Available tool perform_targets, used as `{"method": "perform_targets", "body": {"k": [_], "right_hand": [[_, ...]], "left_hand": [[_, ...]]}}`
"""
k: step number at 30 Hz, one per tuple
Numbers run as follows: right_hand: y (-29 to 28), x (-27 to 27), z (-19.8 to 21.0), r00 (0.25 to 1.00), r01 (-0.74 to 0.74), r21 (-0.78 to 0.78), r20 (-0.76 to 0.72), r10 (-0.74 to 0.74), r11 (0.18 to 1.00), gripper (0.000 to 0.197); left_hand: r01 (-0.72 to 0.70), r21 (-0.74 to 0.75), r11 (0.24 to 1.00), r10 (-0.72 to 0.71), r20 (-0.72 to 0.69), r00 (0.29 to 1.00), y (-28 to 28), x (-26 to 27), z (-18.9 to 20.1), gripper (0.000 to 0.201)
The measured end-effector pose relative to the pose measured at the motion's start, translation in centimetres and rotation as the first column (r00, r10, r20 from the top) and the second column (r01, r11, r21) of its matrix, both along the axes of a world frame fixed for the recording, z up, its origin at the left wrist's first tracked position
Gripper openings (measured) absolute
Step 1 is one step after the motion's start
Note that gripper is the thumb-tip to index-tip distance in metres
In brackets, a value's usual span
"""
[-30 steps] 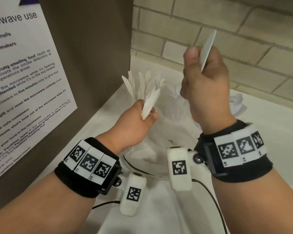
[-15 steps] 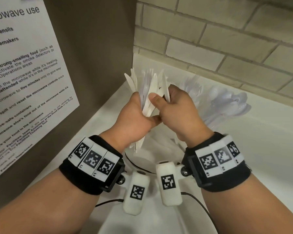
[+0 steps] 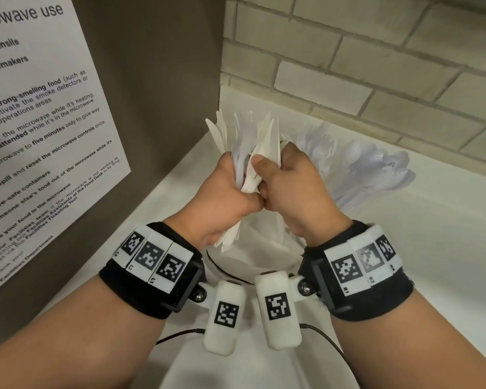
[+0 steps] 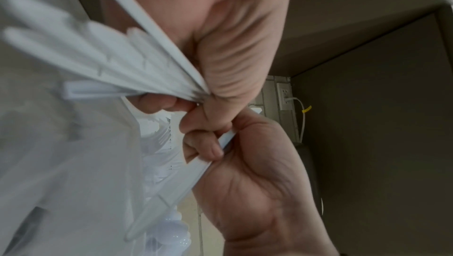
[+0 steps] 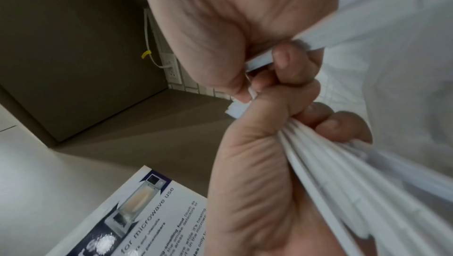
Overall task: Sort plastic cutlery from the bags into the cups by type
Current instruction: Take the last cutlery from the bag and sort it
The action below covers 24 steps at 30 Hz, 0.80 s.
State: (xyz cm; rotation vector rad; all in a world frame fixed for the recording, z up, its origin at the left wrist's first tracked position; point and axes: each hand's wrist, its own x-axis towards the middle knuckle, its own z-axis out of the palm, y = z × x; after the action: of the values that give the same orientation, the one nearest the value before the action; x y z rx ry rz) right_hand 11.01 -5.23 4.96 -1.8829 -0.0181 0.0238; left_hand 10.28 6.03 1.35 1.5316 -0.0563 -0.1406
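My left hand (image 3: 227,192) grips a fanned bunch of white plastic knives (image 3: 264,141) upright, blades up. Pressed against it thumb to thumb, my right hand (image 3: 286,186) curls round the same bunch from the right. In the left wrist view the left hand (image 4: 232,46) clamps the knife handles (image 4: 110,62), and the right hand (image 4: 257,182) below holds one knife (image 4: 196,173). The right wrist view shows the right hand (image 5: 220,17) on a handle (image 5: 259,60) and the left hand (image 5: 257,182) holding the bunch (image 5: 343,182). A white bag (image 3: 264,248) lies open under the hands.
Clear forks (image 3: 317,144) and clear spoons (image 3: 376,169) stand bunched behind my right hand; their cups are hidden. A brown panel with a microwave notice (image 3: 40,122) closes the left side. A brick wall (image 3: 376,66) backs the white counter (image 3: 432,248).
My right hand, which held one knife high, came down to the left and closed against the bunch in my left hand. Both hands now sit slightly lower and tighter together.
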Motion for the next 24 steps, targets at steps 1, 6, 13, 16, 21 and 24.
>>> {"method": "perform_targets", "body": {"k": [1, 6, 13, 16, 21, 24], "right_hand": [[-0.1, 0.0, 0.2, 1.0, -0.006, 0.031, -0.026, 0.007, 1.0, 0.014], [-0.4, -0.3, 0.6, 0.994, -0.061, 0.115, -0.083, 0.071, 0.992, 0.003], [-0.4, -0.4, 0.6, 0.988, -0.041, 0.201, -0.14, 0.07, 0.979, 0.01], [-0.1, -0.3, 0.0, 0.995, -0.027, 0.196, -0.085, 0.045, 0.98, 0.013], [-0.1, 0.6, 0.2, 0.992, 0.127, 0.191, -0.021, -0.125, 0.973, 0.012], [-1.0, 2.4, 1.7, 0.979, 0.186, 0.231, 0.042, -0.2, 0.955, 0.011]], "left_hand": [[0.008, 0.002, 1.0, -0.008, 0.001, 1.0, 0.0, 0.1, 0.0, 0.061], [-0.003, 0.061, 0.998, 0.002, 0.01, 1.0, -0.2, 0.2, 0.1, 0.057], [0.006, 0.057, 0.998, -0.005, -0.021, 1.0, -0.3, 0.1, 0.0, 0.06], [0.0, 0.08, 0.997, 0.002, -0.019, 1.0, -0.2, 0.0, 0.0, 0.061], [-0.065, 0.173, 0.983, 0.073, -0.038, 0.997, 0.3, 0.0, -0.7, 0.052], [-0.13, 0.166, 0.978, 0.139, -0.048, 0.989, 1.0, -0.5, -1.1, 0.059]]}}
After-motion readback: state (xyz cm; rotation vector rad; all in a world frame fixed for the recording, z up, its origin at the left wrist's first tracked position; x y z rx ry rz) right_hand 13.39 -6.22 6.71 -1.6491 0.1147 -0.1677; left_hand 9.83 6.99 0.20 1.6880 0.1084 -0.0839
